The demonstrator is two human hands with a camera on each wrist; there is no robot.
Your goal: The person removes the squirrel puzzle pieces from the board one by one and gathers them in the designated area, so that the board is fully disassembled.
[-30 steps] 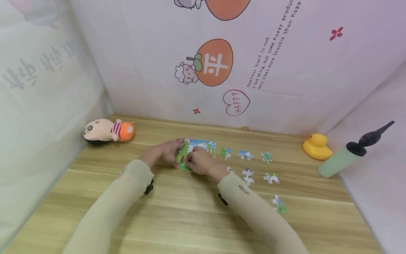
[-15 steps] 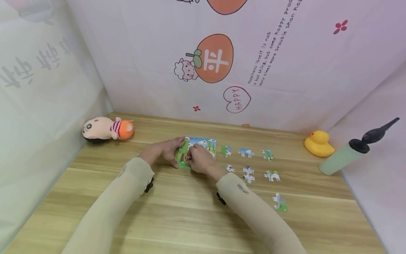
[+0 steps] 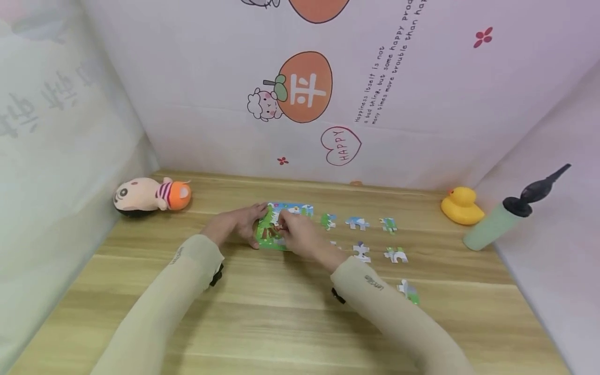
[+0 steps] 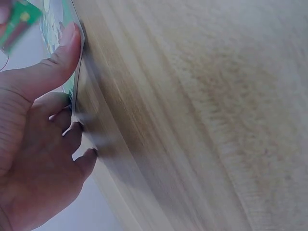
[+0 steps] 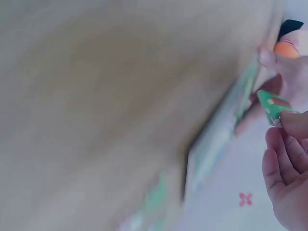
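A jigsaw puzzle board point(image 3: 267, 240) with a green and blue picture lies flat on the wooden table. My left hand point(image 3: 242, 224) spans its left side, holding it between the thumb point(image 4: 65, 50) at the near corner and the fingers point(image 4: 72, 137) along the edge. Over the board, my right hand point(image 3: 300, 233) pinches a jigsaw piece point(image 5: 272, 107) between thumb and fingertips. This piece is green with a brown patch, and in the left wrist view it shows held up off the board. The right hand covers part of the board in the head view.
Several loose jigsaw pieces lie right of the board, among them a blue one point(image 3: 358, 223) and a green-cornered one point(image 3: 409, 291). A yellow rubber duck point(image 3: 461, 206) and a pale green pump point(image 3: 489, 226) stand far right. A plush doll point(image 3: 150, 196) lies far left.
My right hand has risen off the board and shifted slightly right, with the green piece in its fingers. The left hand keeps its hold on the board. The head view has tilted slightly.
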